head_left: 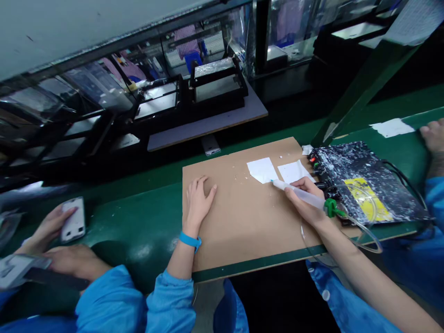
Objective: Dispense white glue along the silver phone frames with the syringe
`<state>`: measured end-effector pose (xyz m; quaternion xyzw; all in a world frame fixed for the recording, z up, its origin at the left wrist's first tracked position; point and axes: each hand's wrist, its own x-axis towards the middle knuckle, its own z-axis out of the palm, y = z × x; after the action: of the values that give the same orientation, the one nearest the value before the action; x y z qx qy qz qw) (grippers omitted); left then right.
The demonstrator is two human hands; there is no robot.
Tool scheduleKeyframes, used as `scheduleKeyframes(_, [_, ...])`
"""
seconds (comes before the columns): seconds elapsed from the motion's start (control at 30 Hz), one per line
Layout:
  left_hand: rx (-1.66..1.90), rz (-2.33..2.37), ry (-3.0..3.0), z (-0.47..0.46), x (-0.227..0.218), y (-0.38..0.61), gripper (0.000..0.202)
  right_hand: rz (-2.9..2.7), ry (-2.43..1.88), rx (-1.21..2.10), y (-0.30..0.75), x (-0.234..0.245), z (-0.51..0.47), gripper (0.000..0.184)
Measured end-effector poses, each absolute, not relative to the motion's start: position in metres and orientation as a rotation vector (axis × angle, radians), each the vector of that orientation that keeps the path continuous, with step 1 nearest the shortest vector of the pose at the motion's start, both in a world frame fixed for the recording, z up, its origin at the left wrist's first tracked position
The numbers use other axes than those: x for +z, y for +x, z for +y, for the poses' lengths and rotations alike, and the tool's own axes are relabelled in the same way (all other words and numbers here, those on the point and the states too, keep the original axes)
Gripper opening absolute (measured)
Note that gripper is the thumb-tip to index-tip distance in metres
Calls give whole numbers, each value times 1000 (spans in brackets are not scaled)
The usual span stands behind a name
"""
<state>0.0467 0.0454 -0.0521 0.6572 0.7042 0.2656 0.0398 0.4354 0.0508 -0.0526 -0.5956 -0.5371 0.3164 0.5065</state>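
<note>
the blue sleeves [173, 300] are closest, at the bottom of the view. the left hand [198, 199] has a blue band [190, 240] on its wrist. it lies flat and open on the brown board [239, 222], fingers spread, holding nothing. the right hand [305, 201] is closed around a see-through glue tube [300, 193]. the tube lies slanted, and its thin blue tip [272, 181] touches the edge of a small white paper [262, 169] on the board. a second white paper [293, 171] lies just beside the first. a green cap [330, 207] sits on the back end of the tube, and a clear hose [367, 236] loops away from it over the board's edge.

the board rests on a green table [138, 217]. to the right of it sits a black box [364, 180] with white speckles, a yellow label and small red lights. far left, another person's hand [52, 224] touches a white flat thing [73, 219] on the table. far right, another person's hand [433, 136] shows at the edge, near a white scrap [391, 127]. dark frames [217, 88] stand on a grey shelf behind the table.
</note>
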Motion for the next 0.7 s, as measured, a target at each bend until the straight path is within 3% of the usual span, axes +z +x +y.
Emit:
scheduleKeyframes(0.17, [876, 2112, 1992, 54, -54, 41, 42, -1293, -1427, 707, 440, -52, 51, 34])
scheduleKeyframes(0.4, [1255, 2013, 1892, 64, -74, 28, 51, -1399, -1354, 629, 455, -58, 56, 37])
scheduleKeyframes(0.57, [1477, 2053, 1708, 77, -88, 18, 57, -1464, -1325, 618, 467, -54, 63, 31])
scheduleKeyframes(0.67, [1484, 2104, 1708, 86, -91, 20, 75, -1458, -1321, 605, 470, -50, 67, 25])
scheduleKeyframes(0.7, [1456, 2116, 1700, 88, -90, 23, 71, -1455, -1319, 599, 471, -49, 67, 21])
